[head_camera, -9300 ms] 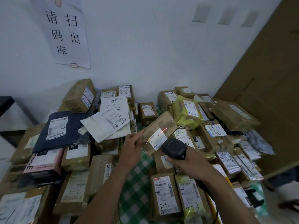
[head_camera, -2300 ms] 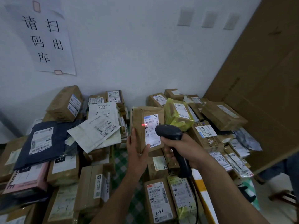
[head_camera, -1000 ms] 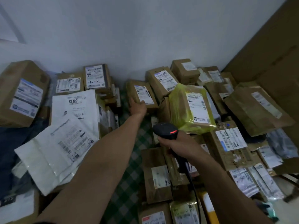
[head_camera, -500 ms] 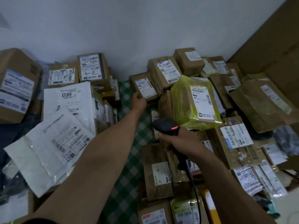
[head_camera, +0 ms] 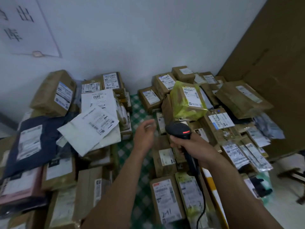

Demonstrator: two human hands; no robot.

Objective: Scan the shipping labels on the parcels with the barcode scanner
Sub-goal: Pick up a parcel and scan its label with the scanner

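L hand (head_camera: 144, 136) pulled back off parcel (head_camera: 149, 99), empty, fingers loose; R hand (head_camera: 195, 146) grips scanner (head_camera: 178, 132).

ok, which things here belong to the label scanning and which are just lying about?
Job: scanner, gripped by right hand; left hand, empty; yellow parcel, white mailer, navy bag, all labelled.
Lying about: wall sign, cardboard sheet, checked cloth.

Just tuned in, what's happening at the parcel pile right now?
Labelled parcels lie piled all around. The right hand grips the barcode scanner, its red light on, pointing toward the yellow-wrapped parcel. The left hand hangs open and empty above the green checked cloth; no parcel is being held up.
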